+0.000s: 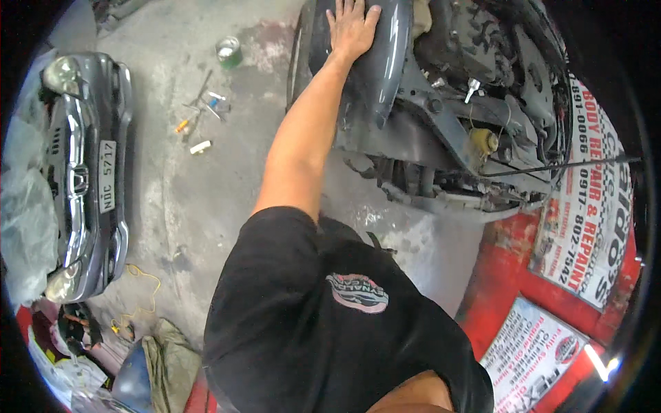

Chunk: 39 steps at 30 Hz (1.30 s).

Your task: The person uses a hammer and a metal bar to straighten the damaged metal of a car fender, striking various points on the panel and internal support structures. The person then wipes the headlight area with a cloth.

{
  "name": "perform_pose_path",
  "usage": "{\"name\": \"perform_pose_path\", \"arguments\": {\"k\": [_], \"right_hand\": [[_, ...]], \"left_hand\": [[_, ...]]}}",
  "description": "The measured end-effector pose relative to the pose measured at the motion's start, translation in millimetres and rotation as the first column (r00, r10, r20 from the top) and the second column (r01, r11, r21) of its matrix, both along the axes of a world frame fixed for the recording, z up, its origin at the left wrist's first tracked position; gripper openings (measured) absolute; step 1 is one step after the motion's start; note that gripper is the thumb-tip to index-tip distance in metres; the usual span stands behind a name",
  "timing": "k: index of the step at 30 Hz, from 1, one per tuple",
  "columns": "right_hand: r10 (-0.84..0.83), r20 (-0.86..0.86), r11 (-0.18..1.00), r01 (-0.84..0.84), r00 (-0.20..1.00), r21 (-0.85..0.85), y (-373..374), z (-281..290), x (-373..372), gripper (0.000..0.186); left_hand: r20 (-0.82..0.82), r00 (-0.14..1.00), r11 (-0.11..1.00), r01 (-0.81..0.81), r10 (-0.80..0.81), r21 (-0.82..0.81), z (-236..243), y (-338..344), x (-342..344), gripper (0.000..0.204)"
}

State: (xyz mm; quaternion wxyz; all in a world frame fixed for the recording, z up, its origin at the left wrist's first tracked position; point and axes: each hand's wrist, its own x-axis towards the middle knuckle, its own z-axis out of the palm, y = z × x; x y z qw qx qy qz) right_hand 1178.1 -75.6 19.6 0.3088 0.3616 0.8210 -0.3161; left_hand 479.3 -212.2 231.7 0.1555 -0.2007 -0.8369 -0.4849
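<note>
My left hand (352,31) lies flat with spread fingers on the glossy dark grey fender (390,65) of a car at the top of the view. The thumb points to the right and the palm is hidden against the panel. Right of the fender the engine bay (458,48) is exposed, with a yellowish round part (485,141) and a small white piece (472,89) in it. Below it, the front frame (441,189) shows without a bumper cover. My right hand is out of view.
At left stands a car front end (77,179) with headlamps and clear plastic sheeting (26,213). Screwdrivers, an orange handle (182,126), a small white bottle (200,147) and a green can (228,52) are on the concrete. A yellow cord (146,275) lies lower left; signboards (533,351) are at right.
</note>
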Motion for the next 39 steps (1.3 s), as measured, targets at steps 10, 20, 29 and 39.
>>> {"name": "perform_pose_path", "arguments": {"k": [10,20,29,39], "right_hand": [[-0.129,0.003,0.99,0.129,0.992,-0.046,-56,51,-45,0.043],[-0.108,-0.056,0.992,0.104,0.993,-0.066,-78,57,-85,0.043],[-0.478,-0.017,0.869,0.471,0.878,-0.151,-126,64,-83,0.036],[-0.503,-0.004,0.855,0.496,0.865,-0.154,-152,26,-19,0.041]], "left_hand": [[0.166,0.984,0.952,0.015,-0.069,0.306,-75,-42,86,0.07],[0.336,0.931,0.951,0.037,-0.145,0.307,-107,-59,134,0.076],[-0.002,0.965,0.965,0.262,-0.262,0.008,-18,-23,-23,0.065],[-0.031,0.992,0.989,0.127,-0.124,0.082,-46,-17,-34,0.065]]}}
